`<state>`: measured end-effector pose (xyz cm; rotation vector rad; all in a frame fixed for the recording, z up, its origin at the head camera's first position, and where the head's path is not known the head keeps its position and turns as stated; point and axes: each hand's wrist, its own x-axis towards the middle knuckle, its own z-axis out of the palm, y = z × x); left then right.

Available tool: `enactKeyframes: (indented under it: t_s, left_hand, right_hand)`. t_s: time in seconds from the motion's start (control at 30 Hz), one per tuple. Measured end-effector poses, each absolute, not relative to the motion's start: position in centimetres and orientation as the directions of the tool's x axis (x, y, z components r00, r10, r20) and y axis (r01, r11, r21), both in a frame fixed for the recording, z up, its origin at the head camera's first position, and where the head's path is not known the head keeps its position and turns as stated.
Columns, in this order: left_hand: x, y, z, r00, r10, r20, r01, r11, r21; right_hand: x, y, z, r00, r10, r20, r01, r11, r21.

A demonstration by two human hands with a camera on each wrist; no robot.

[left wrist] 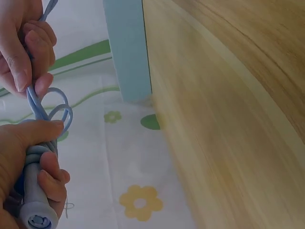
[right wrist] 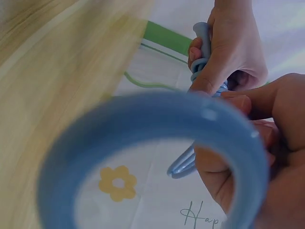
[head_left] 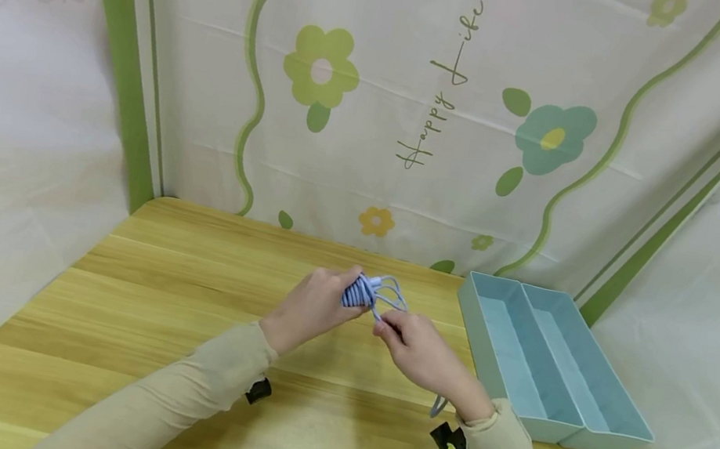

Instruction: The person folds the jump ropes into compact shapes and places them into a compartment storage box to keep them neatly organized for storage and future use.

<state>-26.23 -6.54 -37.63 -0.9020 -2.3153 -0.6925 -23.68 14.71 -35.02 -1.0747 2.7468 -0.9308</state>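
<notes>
A blue skipping rope (head_left: 359, 293) is wound in tight coils, with loose loops standing out to the right. My left hand (head_left: 315, 306) grips the coiled bundle, thumb lying over it. From the lower end of that grip a flared handle (left wrist: 34, 187) sticks out in the left wrist view. Just to the right, my right hand (head_left: 426, 352) pinches a strand of the cord between thumb and fingers. A blurred loop of the cord (right wrist: 155, 112) crosses close to the right wrist camera. Part of the bundle is hidden behind the left fingers.
Two light-blue trays (head_left: 572, 428) stand side by side at the right of the wooden table (head_left: 163, 287). Behind the table hangs a white curtain (head_left: 358, 153) with flowers and lettering; more white cloth closes in both sides.
</notes>
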Motion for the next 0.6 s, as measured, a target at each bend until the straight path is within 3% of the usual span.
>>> enactKeyframes:
  t_s: [0.27, 0.47, 0.6]
  left_hand:
    - [-27.0, -7.6, -38.4, -0.640, 0.447, 0.626, 0.654, 0.744, 0.138]
    - [-27.1, -8.0, -38.5, -0.585, 0.589, 0.558, 0.720, 0.694, 0.023]
    - [-26.8, -7.7, -38.0, -0.532, 0.657, 0.534, 0.783, 0.622, 0.016]
  right_hand:
    - [-23.2, 14.8, -34.2, -0.687, -0.700, 0.195, -0.698, 0.561, -0.445]
    - [-23.9, 15.5, -33.1, -0.559, -0.774, 0.299, -0.818, 0.456, -0.351]
    - [-25.0, 15.9, -32.7, -0.454, -0.814, 0.363, -0.879, 0.344, -0.329]
